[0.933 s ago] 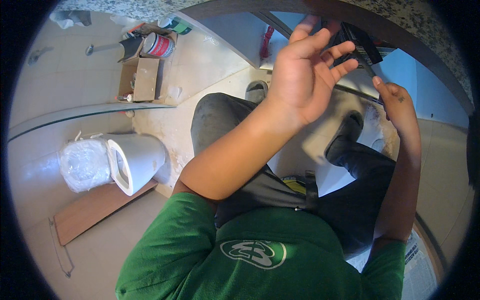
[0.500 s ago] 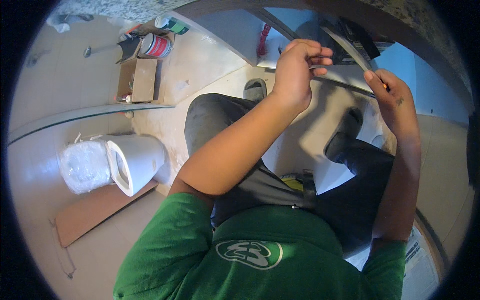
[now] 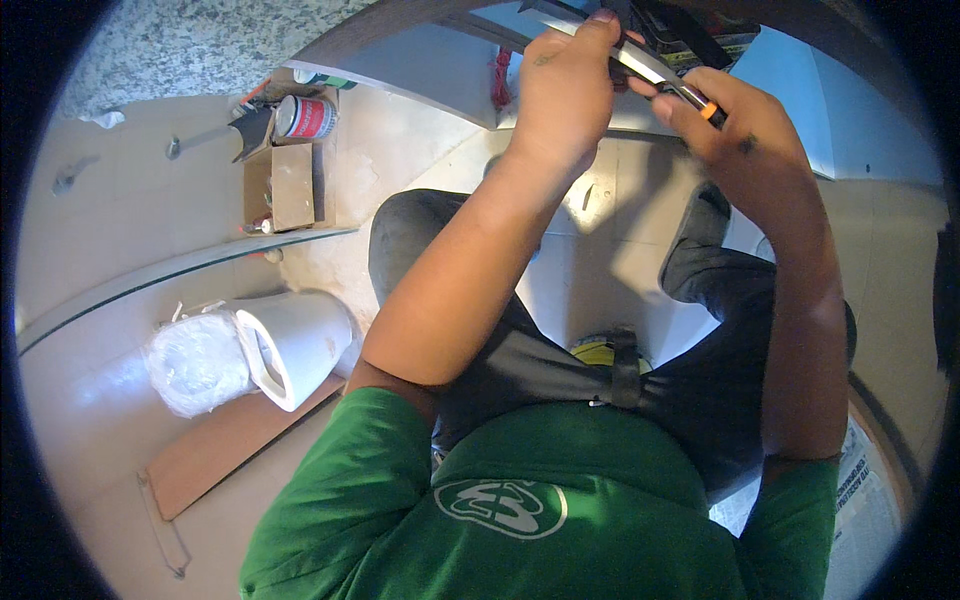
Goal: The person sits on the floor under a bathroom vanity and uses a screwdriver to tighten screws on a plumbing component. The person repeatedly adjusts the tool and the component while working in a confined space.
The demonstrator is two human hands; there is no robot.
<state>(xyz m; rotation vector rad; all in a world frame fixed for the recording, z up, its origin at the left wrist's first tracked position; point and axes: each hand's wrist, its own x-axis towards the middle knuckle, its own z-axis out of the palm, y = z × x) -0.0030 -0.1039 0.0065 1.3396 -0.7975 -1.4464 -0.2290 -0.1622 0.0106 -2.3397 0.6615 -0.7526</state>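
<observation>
Both hands are raised at the far side, under the rim of a speckled stone countertop. My right hand is closed round the near end of a long silver bar-like tool with a black and orange end; its exact kind is not clear. My left hand grips the same tool farther along, thumb on top and fingers curled beneath. The tool slants up and to the left, its far end before the open cabinet. Dark items inside the cabinet are partly hidden by my hands. A red cord bundle hangs left of my left hand.
At left stand a paint tin, a cardboard box and a white toilet beside a plastic-wrapped bundle. A glass panel edge crosses there. A flat brown board lies below. Newspaper lies at lower right.
My left hand, empty before with fingers loosely bent, has moved up and closed on the silver tool. My right hand has shifted left and up with it. The view has shifted slightly.
</observation>
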